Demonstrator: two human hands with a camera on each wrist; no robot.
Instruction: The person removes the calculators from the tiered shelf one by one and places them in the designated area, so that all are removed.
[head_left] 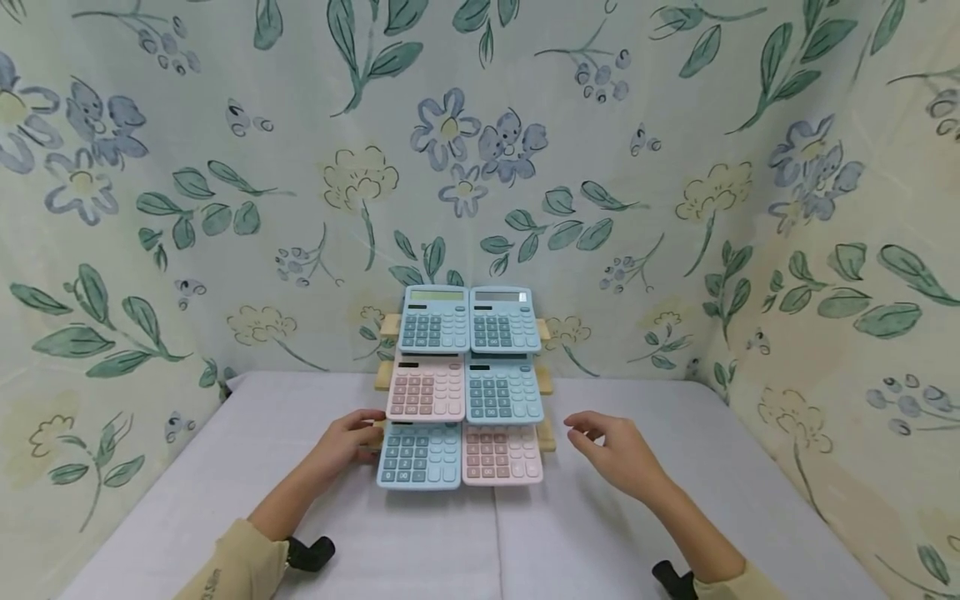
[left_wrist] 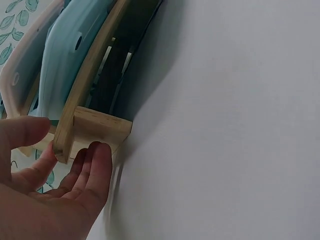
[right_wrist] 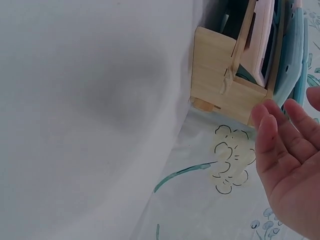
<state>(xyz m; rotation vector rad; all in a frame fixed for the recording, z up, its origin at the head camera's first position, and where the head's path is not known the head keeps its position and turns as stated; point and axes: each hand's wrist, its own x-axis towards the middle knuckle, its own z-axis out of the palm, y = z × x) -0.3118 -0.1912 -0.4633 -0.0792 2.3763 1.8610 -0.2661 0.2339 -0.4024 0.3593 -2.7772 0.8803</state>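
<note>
A tiered wooden rack (head_left: 547,435) stands at the table's middle, with calculators on three tiers. The top tier bears two blue calculators (head_left: 433,320). On the middle one, a pink calculator (head_left: 427,388) sits left of a blue calculator (head_left: 504,391). At the bottom, a blue calculator (head_left: 419,456) lies left of a pink calculator (head_left: 502,456). My left hand (head_left: 348,443) is at the rack's lower left side; in the left wrist view its thumb and fingers curl round the end of a wooden slat (left_wrist: 65,135). Apart from the rack's right side, my right hand (head_left: 618,454) holds nothing, fingers loosely bent.
A white cloth (head_left: 420,550) covers the table, with a crease running down its middle. Behind and at both sides hangs floral fabric (head_left: 285,208). Black wrist-camera mounts (head_left: 311,553) show near both sleeves.
</note>
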